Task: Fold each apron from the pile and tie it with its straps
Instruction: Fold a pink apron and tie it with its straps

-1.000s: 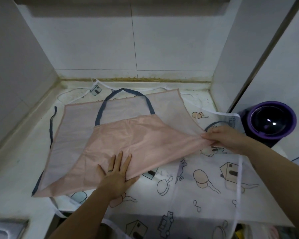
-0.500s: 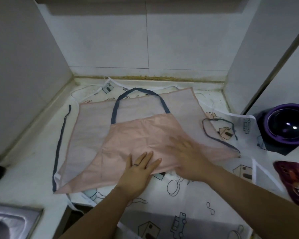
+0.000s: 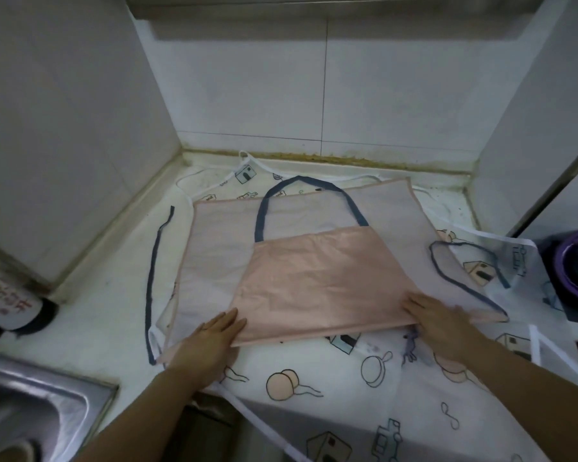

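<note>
The pink apron [image 3: 314, 281] lies flat on the surface [image 3: 114, 311], right in front of both hands. It is widest from side to side. The left hand [image 3: 214, 335] and right hand [image 3: 437, 318] rest flat on its near edge, one at each end, fingers straight, holding nothing.

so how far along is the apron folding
Done: pink apron folded over once. In hand: left hand and right hand press flat on its near fold edge. Left: more folds, tying the loose blue straps, then the printed apron spread underneath.
</note>
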`<state>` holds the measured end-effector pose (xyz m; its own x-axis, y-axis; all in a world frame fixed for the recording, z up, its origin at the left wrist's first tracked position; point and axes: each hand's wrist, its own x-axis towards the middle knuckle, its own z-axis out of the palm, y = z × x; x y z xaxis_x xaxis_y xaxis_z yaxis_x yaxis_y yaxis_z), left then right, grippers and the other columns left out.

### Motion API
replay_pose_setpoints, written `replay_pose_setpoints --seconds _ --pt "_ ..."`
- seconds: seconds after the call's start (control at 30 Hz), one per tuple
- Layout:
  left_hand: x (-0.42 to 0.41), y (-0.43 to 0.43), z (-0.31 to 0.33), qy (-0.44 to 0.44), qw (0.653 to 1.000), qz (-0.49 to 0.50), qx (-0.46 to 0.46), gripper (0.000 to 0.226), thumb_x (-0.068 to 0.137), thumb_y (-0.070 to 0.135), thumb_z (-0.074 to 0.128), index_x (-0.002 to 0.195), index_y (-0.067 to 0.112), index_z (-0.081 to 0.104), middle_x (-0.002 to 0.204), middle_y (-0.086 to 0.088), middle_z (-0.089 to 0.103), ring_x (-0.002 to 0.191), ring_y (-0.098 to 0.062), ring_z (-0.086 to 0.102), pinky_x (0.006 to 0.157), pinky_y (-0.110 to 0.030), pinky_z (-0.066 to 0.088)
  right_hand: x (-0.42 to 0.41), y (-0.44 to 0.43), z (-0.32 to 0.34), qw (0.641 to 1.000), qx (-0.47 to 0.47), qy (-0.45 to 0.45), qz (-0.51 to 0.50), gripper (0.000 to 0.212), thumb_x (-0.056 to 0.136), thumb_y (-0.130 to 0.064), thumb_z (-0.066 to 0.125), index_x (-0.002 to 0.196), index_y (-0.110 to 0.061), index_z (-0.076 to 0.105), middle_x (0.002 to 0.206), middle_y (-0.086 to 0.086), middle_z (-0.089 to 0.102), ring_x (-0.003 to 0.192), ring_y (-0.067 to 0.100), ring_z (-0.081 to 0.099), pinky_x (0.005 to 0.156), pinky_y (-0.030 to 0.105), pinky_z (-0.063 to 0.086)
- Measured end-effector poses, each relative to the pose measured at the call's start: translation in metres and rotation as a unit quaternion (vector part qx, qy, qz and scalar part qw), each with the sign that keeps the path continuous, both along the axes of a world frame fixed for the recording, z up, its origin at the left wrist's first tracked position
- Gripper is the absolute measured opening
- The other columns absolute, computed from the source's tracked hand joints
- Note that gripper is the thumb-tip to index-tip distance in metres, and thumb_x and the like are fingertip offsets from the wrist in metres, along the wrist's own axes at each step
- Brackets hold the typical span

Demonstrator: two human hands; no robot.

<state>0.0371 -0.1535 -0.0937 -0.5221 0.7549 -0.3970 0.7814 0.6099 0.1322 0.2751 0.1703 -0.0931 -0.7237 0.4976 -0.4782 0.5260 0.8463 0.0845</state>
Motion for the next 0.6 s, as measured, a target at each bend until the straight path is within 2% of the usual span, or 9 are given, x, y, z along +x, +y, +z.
replay_pose_setpoints --seconds 0.07,0.13,0.17,0.23,0.33,0.4,0.5,0.53,0.6 --pt "-0.010 0.003 0.018 -0.092 0.994 0.062 0.020 0.045 0.102 0.029 0.038 0.145 0.018 0.037 0.153 -0.008 0.033 0.137 -0.021 0.035 0.111 -0.027 0.026 -0.001 0.012 0.005 1.000 0.001 0.002 0.001 0.043 0.098 -0.012 0.033 0.137 -0.029 0.037 0.151 -0.006 0.027 0.137 0.015 0.030 0.108 0.051 0.030" --pt "-0.025 0.009 0.041 -0.114 0.990 0.084 -0.026 0.037 0.102 0.029 0.036 0.130 0.015 0.056 0.134 -0.009 0.055 0.117 -0.021 0.053 0.097 -0.024 0.037 -0.004 0.027 0.019 0.999 -0.003 -0.038 0.006 0.040 0.098 -0.007 0.031 0.130 -0.025 0.045 0.141 0.002 0.044 0.126 0.019 0.044 0.105 0.034 0.036" --pt "-0.030 0.012 0.056 -0.116 0.987 0.093 -0.064 0.036 0.102 0.027 0.036 0.124 0.012 0.060 0.127 -0.010 0.059 0.106 -0.020 0.056 0.089 -0.025 0.039 -0.006 0.032 0.032 0.997 -0.005 -0.080 -0.004 0.036 0.099 -0.008 0.031 0.129 -0.016 0.048 0.137 0.005 0.047 0.123 0.020 0.047 0.099 0.026 0.037" --pt "-0.038 0.021 0.089 -0.112 0.979 0.087 -0.146 0.035 0.100 0.028 0.035 0.115 0.008 0.061 0.114 -0.010 0.060 0.092 -0.019 0.056 0.081 -0.027 0.040 -0.013 0.039 0.064 0.989 -0.008 -0.148 -0.027 0.035 0.100 -0.012 0.031 0.131 -0.004 0.046 0.138 0.011 0.047 0.123 0.021 0.049 0.095 0.023 0.037" --pt "-0.052 0.033 0.131 -0.139 0.958 0.093 -0.235 0.016 0.090 0.012 0.043 0.096 0.008 0.058 0.106 -0.014 0.054 0.094 -0.027 0.053 0.080 -0.030 0.041 -0.028 0.039 0.118 0.961 0.029 -0.275 -0.013 0.042 0.094 -0.012 0.044 0.135 -0.002 0.046 0.142 0.013 0.044 0.125 0.023 0.047 0.100 0.028 0.037" --pt "-0.063 0.036 0.146 -0.183 0.944 0.128 -0.243 0.010 0.083 0.006 0.047 0.088 0.007 0.055 0.106 -0.019 0.055 0.093 -0.029 0.054 0.078 -0.031 0.043 -0.041 0.052 0.133 0.939 0.061 -0.338 0.009 0.047 0.084 -0.015 0.057 0.129 -0.003 0.054 0.126 0.013 0.053 0.108 0.023 0.053 0.093 0.030 0.042" --pt "-0.076 0.039 0.149 -0.209 0.926 0.154 -0.273 0.028 0.084 0.005 0.047 0.110 -0.003 0.055 0.119 -0.027 0.057 0.095 -0.033 0.058 0.077 -0.032 0.048 -0.056 0.063 0.141 0.932 0.085 -0.351 0.035 0.046 0.069 -0.020 0.062 0.113 -0.007 0.061 0.104 0.010 0.051 0.102 0.026 0.056 0.098 0.034 0.045" --pt "-0.079 0.043 0.147 -0.190 0.923 0.140 -0.302 0.036 0.086 0.006 0.046 0.119 -0.006 0.053 0.121 -0.028 0.056 0.091 -0.032 0.059 0.072 -0.028 0.049 -0.061 0.065 0.141 0.933 0.090 -0.346 0.033 0.035 0.070 -0.018 0.061 0.104 -0.009 0.060 0.102 0.010 0.051 0.098 0.025 0.055 0.098 0.035 0.045" --pt "-0.082 0.052 0.145 -0.106 0.927 0.082 -0.351 0.043 0.090 0.011 0.047 0.130 -0.006 0.050 0.122 -0.024 0.055 0.076 -0.026 0.056 0.050 -0.015 0.045 -0.066 0.073 0.137 0.947 0.090 -0.308 0.007 0.017 0.075 -0.015 0.057 0.091 -0.011 0.058 0.097 0.009 0.053 0.089 0.023 0.054 0.088 0.031 0.046"
